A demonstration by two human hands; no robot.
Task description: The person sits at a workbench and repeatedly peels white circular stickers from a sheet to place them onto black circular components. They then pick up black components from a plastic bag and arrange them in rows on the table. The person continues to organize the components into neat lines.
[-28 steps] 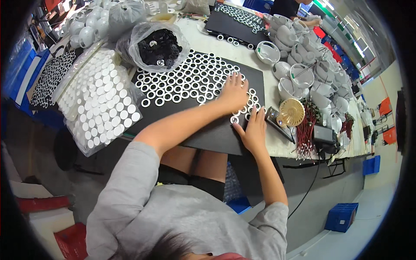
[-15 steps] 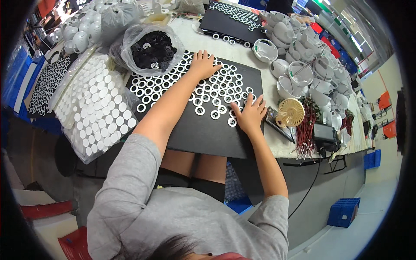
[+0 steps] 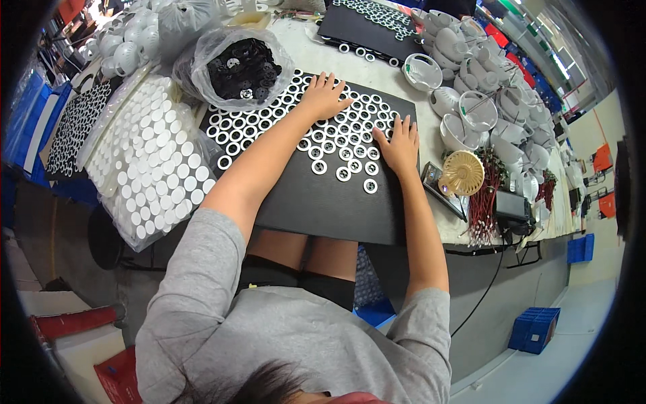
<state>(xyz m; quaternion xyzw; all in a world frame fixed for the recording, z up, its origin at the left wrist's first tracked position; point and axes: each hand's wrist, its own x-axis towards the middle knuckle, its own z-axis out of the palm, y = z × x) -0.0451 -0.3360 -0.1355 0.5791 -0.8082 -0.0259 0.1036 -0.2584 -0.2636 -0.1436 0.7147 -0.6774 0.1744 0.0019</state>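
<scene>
A black board (image 3: 316,209) lies before me, its far part covered with white rings (image 3: 342,174) that have dark centres. My left hand (image 3: 324,99) rests flat on the rings near the board's far edge, fingers spread. Near the right edge, my right hand (image 3: 400,148) lies with fingers stretched forward, touching the outermost rings. Neither hand grips anything. Several rings sit loose below the main cluster, apart from one another. Beyond my left forearm stands a clear plastic bag (image 3: 202,67) filled with black disc-like parts (image 3: 245,71).
Left lie plastic-wrapped sheets of white discs (image 3: 158,172) and another ring-covered board (image 3: 74,128). White bowl-shaped housings (image 3: 479,111) pile up at the right, near a yellowish fan-like part (image 3: 462,174), red wires (image 3: 483,212) and a black box (image 3: 511,205). Another black board (image 3: 367,34) lies farther back.
My right hand has moved up and slightly right along the board's right side, onto the rings at the edge. The left hand stays spread at nearly the same place over the rings.
</scene>
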